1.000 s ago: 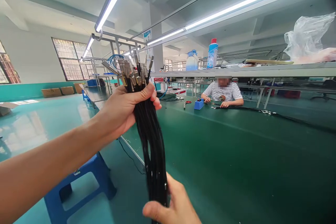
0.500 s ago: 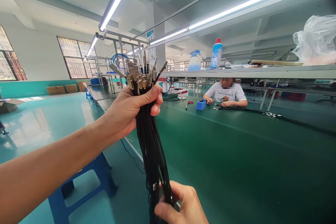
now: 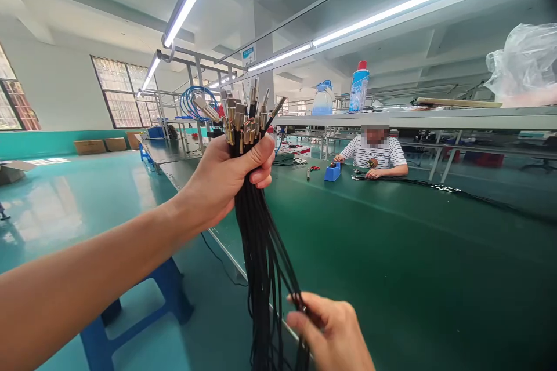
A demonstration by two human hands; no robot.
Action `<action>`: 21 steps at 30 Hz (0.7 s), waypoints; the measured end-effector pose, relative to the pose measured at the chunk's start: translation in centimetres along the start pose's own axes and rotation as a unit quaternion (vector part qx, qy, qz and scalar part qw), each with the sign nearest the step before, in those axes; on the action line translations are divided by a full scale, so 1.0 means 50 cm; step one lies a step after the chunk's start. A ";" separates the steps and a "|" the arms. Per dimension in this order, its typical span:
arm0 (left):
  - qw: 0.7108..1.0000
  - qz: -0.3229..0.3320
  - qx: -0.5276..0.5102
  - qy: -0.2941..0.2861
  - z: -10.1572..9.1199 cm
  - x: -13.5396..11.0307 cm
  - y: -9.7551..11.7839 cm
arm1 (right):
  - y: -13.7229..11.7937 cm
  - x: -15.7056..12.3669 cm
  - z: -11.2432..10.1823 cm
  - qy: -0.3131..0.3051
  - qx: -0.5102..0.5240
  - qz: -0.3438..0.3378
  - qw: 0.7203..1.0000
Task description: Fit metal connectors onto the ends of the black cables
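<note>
A thick bundle of black cables [image 3: 256, 243] hangs from my left hand [image 3: 237, 171], which is wrapped round it just below the ends. Silvery metal connectors [image 3: 239, 119] fan out above that fist at uneven heights. Lower down, my right hand [image 3: 328, 324] has its thumb and fingers closed on a few of the black cables, holding them out to the right of the bundle. A small shiny piece shows at those fingertips. The bundle's lower end runs out of view.
Below stretches a green-topped table [image 3: 391, 255]. Across it sits a person in a striped shirt [image 3: 378, 153], beside a blue tape dispenser [image 3: 332, 172] and black cables [image 3: 418, 182]. A shelf [image 3: 391, 117] bears a spray can [image 3: 359, 88]. A blue stool [image 3: 169, 290] stands at lower left.
My right hand has moved right and slightly up, drawing a few cables away from the bundle. My left hand and the connectors have shifted slightly right.
</note>
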State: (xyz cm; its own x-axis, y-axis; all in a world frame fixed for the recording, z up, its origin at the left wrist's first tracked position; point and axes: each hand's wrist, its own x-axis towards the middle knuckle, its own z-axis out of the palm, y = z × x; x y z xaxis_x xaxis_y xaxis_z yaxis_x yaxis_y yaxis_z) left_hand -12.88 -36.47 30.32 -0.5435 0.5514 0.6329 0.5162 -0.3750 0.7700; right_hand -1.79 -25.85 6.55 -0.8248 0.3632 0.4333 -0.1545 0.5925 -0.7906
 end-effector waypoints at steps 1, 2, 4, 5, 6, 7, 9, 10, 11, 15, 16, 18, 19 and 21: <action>1.000 -0.001 0.004 -0.002 0.003 0.000 0.000 | 0.004 0.006 -0.013 0.029 -0.049 -0.027 0.998; 1.000 -0.003 0.009 -0.002 0.006 0.000 0.000 | 0.008 0.013 -0.027 0.052 -0.091 -0.051 0.993; 1.000 -0.009 0.012 -0.001 0.010 0.001 0.000 | 0.013 0.022 -0.049 0.072 -0.144 -0.082 0.984; 1.000 -0.008 0.012 0.002 0.012 0.002 0.000 | 0.014 0.024 -0.057 0.067 -0.155 -0.088 0.982; 1.000 -0.005 0.012 0.007 0.012 0.003 0.000 | 0.014 0.024 -0.062 0.058 -0.158 -0.089 0.982; 1.000 -0.003 0.011 0.015 0.013 0.005 0.000 | 0.014 0.023 -0.065 0.048 -0.148 -0.084 0.984; 0.999 0.000 0.007 0.033 0.014 0.007 -0.001 | 0.008 0.020 -0.067 0.007 -0.093 -0.054 0.994; 0.999 0.001 0.003 0.038 0.015 0.008 -0.002 | 0.004 0.020 -0.066 -0.024 -0.059 -0.032 0.997; 0.999 0.000 -0.001 0.041 0.017 0.008 -0.002 | -0.003 0.021 -0.064 -0.052 -0.026 -0.008 0.998; 0.999 -0.021 -0.017 0.031 0.035 0.007 -0.008 | -0.035 0.037 -0.029 -0.082 0.125 0.054 0.987; 0.999 -0.033 -0.023 0.028 0.041 0.005 -0.011 | -0.041 0.041 -0.010 -0.094 0.178 0.066 0.977; 0.997 -0.066 -0.047 0.019 0.049 0.003 -0.021 | -0.044 0.044 0.034 -0.151 0.287 0.098 0.941; 0.994 -0.087 -0.065 0.009 0.049 0.001 -0.029 | -0.041 0.043 0.057 -0.179 0.338 0.121 0.916; 0.985 -0.131 -0.107 -0.025 0.040 -0.003 -0.047 | -0.028 0.037 0.094 -0.205 0.390 0.154 0.885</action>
State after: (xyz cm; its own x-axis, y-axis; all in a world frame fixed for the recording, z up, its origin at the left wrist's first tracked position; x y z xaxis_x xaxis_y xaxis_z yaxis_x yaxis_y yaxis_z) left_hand -12.66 -34.17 28.26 -0.6030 0.6850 0.4088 0.2073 -0.3603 0.9095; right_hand -5.68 -29.38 6.40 -0.9962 0.0350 0.0794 -0.0852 -0.2231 -0.9711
